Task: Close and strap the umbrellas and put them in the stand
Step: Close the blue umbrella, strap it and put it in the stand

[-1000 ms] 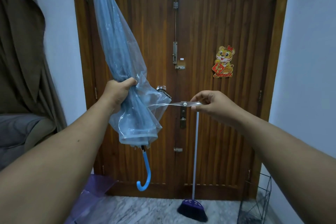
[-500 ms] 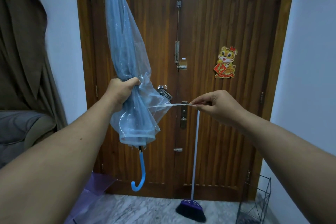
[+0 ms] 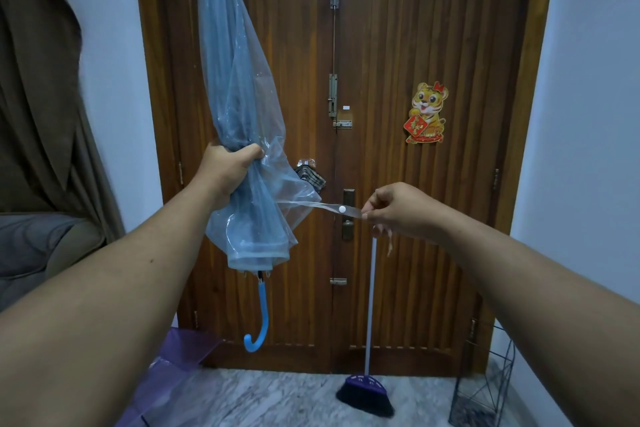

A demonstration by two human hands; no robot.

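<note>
In front of the wooden door [image 3: 398,184], the left hand [image 3: 225,172] gripped the folded blue umbrella [image 3: 239,135] around its gathered canopy, fingers curled over the clear plastic and thumb wrapped toward the door side, so that the bundle hung upside down with its tip out of view above and its curved blue handle [image 3: 260,319] dangling below. From the canopy's loose lower folds the transparent strap [image 3: 329,207] ran out to the right, pulled nearly level (its white snap button facing the camera), and the right hand [image 3: 398,210] pinched the strap's far end between thumb and fingertips. A broom [image 3: 366,388] leaned against the door behind that hand. At the floor's right edge stood the wire stand [image 3: 481,388]; a purple umbrella [image 3: 166,378] lay at the lower left.
</note>
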